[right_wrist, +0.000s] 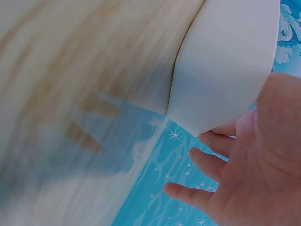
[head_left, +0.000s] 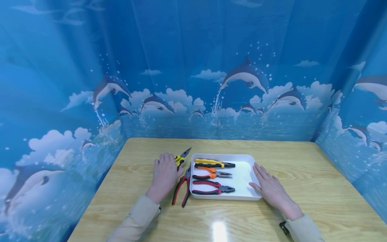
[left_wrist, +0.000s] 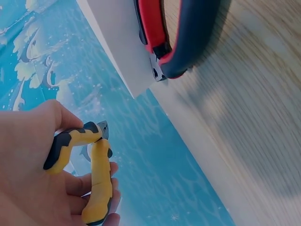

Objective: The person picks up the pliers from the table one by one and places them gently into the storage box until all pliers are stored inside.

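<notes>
My left hand [head_left: 165, 170] grips yellow-and-black long-nose pliers [left_wrist: 100, 174] by the handles, just left of a white tray [head_left: 246, 193]; their handles stand spread, and the jaws point away to the right. Between that hand and the tray lie red-and-black pliers [head_left: 181, 191], handles apart, head against the tray's left side. Inside the tray, from back to front, are yellow-and-black pliers [head_left: 213, 163], orange-and-black needle-nose pliers [head_left: 211, 173] and another red-and-black pair [head_left: 213, 187]. My right hand [head_left: 270, 186] rests at the tray's right end, fingers extended along it and thumb at the rim.
The wood-grain table [head_left: 302, 174] carries everything. A blue curtain [head_left: 193, 67] printed with dolphins hangs behind the table and along both sides.
</notes>
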A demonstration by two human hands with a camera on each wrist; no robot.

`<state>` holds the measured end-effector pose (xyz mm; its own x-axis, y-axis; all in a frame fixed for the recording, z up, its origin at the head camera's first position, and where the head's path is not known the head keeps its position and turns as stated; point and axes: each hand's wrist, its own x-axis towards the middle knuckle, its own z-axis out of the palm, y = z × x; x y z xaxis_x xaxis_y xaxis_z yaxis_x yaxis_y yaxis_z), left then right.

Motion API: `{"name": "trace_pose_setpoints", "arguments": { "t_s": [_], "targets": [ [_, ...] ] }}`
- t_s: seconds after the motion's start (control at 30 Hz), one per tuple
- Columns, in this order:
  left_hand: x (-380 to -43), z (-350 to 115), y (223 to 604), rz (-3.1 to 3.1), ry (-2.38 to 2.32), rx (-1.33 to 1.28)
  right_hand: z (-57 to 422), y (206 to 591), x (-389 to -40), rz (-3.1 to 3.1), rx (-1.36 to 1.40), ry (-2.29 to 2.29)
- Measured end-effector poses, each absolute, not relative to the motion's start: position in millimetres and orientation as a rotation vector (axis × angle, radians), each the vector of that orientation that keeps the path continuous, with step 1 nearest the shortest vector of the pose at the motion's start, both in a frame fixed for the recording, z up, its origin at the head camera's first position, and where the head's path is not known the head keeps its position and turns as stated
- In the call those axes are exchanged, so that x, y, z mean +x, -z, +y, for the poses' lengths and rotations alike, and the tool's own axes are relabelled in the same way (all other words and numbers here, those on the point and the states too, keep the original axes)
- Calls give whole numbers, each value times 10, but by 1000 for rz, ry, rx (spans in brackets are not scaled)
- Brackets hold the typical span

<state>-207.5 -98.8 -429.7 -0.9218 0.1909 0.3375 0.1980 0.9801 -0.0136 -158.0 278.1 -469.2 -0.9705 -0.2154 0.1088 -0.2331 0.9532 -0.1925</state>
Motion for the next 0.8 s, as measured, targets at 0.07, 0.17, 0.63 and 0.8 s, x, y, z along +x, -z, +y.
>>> {"name": "trace_pose_setpoints", "arguments": {
  "t_s": [0.07, 0.17, 0.63, 0.8],
  "targets": [
    [-2066, -964, 4285, -2785, 29, -278, 2783, 4693, -1579, -3016, 348, -311],
    [-2056, -916, 4265, -2803, 20, -266, 2785, 4693, -1579, -3015, 350, -316],
    [-1990, -704, 4224, -2827, 15, -346, 2788, 4692, -1575, -3012, 357, -332],
    [-1961, -655, 4233, -2775, -3, -411, 2800, 4696, -1576, -2995, 376, -326]
  ]
}}
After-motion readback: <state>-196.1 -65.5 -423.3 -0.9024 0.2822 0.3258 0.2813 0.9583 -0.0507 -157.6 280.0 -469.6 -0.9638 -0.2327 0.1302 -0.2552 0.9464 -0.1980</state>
